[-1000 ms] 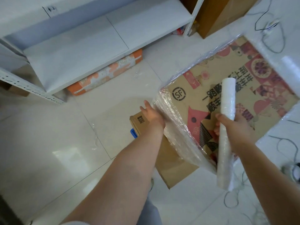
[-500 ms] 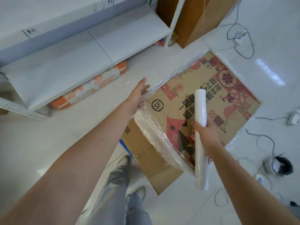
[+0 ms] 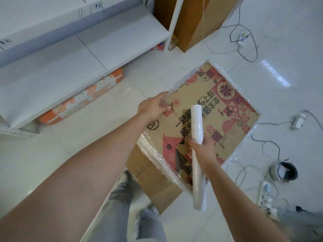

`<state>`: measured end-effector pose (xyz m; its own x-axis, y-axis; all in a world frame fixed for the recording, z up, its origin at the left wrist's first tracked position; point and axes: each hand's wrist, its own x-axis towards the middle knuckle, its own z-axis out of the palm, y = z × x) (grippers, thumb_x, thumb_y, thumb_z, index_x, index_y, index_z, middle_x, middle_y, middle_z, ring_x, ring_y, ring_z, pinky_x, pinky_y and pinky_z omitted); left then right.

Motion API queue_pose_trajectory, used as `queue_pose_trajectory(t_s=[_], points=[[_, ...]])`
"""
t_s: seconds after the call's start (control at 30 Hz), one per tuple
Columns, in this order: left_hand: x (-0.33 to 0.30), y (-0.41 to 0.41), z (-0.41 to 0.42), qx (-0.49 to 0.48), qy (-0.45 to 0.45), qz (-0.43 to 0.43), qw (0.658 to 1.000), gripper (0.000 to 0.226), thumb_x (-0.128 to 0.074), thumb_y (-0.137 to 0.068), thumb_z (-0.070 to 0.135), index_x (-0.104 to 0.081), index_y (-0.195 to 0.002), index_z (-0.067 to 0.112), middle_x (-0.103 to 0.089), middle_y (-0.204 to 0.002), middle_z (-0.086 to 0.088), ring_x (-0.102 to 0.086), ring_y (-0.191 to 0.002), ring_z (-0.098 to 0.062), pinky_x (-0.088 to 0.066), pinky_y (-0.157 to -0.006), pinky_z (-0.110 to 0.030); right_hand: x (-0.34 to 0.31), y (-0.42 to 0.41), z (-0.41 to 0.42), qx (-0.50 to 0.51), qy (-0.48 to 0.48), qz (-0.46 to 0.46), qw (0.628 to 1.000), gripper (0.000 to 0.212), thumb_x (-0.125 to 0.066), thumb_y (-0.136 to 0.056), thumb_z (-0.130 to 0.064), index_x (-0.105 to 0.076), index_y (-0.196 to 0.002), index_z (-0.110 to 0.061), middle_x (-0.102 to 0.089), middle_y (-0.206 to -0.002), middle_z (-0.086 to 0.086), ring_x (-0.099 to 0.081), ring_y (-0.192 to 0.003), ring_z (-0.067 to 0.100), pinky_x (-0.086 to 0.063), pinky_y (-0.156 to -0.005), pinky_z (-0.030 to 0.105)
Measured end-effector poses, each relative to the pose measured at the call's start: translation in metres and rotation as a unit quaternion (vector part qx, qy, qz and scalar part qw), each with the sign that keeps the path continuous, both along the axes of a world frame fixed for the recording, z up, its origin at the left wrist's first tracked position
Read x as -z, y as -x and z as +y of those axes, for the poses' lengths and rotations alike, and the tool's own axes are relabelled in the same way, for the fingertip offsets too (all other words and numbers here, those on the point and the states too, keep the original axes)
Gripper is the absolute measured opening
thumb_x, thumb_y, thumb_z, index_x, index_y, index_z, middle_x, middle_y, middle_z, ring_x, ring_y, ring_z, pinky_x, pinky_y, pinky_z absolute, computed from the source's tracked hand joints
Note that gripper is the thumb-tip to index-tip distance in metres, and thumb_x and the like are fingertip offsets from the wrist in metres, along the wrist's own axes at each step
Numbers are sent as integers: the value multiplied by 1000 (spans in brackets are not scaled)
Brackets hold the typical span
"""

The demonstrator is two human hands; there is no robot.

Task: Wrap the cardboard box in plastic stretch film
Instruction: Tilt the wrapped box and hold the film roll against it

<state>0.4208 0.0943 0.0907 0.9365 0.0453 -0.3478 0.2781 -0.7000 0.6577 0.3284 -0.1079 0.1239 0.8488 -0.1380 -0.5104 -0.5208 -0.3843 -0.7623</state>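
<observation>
A printed cardboard box point(image 3: 215, 109) with red patterns and black characters stands on the floor, its edges covered in clear stretch film point(image 3: 157, 159). A bunched band of film runs along the near left edge down to the roll. My right hand point(image 3: 202, 151) grips the white stretch film roll point(image 3: 197, 154) around its middle, held nearly upright over the box top. My left hand point(image 3: 153, 106) rests on the box's left edge, its fingers pinched on the film there.
A plain cardboard flap point(image 3: 153, 182) sticks out below the box near my feet. White metal shelving point(image 3: 70, 55) stands at the left with an orange package point(image 3: 82, 98) beneath it. A tall brown carton point(image 3: 197, 20) is behind. Cables and a power strip point(image 3: 264, 193) lie at the right.
My left hand has moved from the box's near left corner along the edge toward the far side and closed its fingers on the film. The roll stays in my right hand.
</observation>
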Motion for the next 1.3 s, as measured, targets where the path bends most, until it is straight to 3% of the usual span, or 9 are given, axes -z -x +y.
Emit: queue_pose_trajectory(t_s=[0.2, 0.33, 0.43, 0.57, 0.7, 0.8, 0.97, 1.07, 1.3], points=[[-10, -5, -9, 116, -118, 75, 983, 69, -42, -97, 49, -4, -151, 29, -47, -139, -5, -49, -123, -31, -40, -92, -39, 3, -1, -6, -6, -20, -9, 1000, 18, -63, -86, -9, -54, -88, -24, -60, -66, 6, -56, -47, 18, -53, -54, 34], [-29, 31, -47, 58, -254, -5, 965, 69, -46, -97, 25, -5, -152, 13, -8, -158, -13, -9, -145, -31, -16, -117, -45, 6, 0, -9, -14, -25, -13, 1000, 15, -65, -85, -16, -53, -84, -25, -62, -72, 8, -60, -55, 20, -57, -61, 40], [-32, 89, -85, 32, -242, -47, 969, 66, -48, -94, 24, -15, -150, 10, -5, -159, -9, 1, -147, -25, -5, -120, -42, 9, 1, -15, -33, -10, -33, 999, 14, -66, -82, -21, -55, -90, -18, -63, -79, 7, -63, -68, 25, -55, -64, 41], [-33, 164, -126, -32, -239, -4, 971, 51, -42, -97, 30, -33, -145, 18, -13, -158, -6, -4, -147, -21, 0, -118, -39, 7, -1, -21, -48, -19, -35, 998, 17, -66, -83, -20, -54, -90, -9, -55, -71, -1, -55, -66, 19, -38, -52, 23], [-30, 201, -152, -48, -247, 69, 965, 63, -38, -98, 36, -10, -153, 22, 6, -160, -1, 11, -146, -18, 4, -117, -42, 3, 1, -24, -53, -45, -1, 998, 20, -65, -84, -23, -56, -95, -9, -57, -75, 1, -56, -69, 19, -36, -50, 21], [-27, 201, -156, -31, -224, 103, 969, 69, -39, -98, 32, 2, -153, 21, 19, -158, 0, 21, -144, -19, -5, -120, -38, 3, 2, -27, -51, -57, 10, 997, 23, -65, -85, -26, -56, -98, -10, -58, -77, 1, -57, -71, 19, -40, -58, 24], [-21, 187, -148, -32, -184, 113, 976, 72, -46, -96, 21, -2, -153, 17, 20, -158, 0, 23, -143, -19, -30, -113, -36, -1, -1, -32, -73, -72, 8, 995, 18, -66, -86, -24, -50, -89, -16, -54, -73, -1, -57, -75, 23, -47, -70, 33], [-21, 182, -145, -12, -183, 103, 978, 72, -46, -95, 15, -4, -153, 15, 14, -159, 4, 23, -143, -20, -34, -111, -36, -2, -1, -33, -79, -66, -2, 995, 23, -66, -86, -25, -53, -99, -10, -56, -77, 0, -58, -80, 24, -42, -58, 24], [-23, 162, -132, 28, -159, 81, 984, 75, -52, -95, 25, -6, -152, 13, 9, -160, 5, 19, -144, -19, -27, -112, -40, -7, -7, -34, -60, -56, -25, 996, 25, -65, -88, -24, -48, -101, -11, -54, -81, 2, -54, -73, 19, -38, -54, 22]])
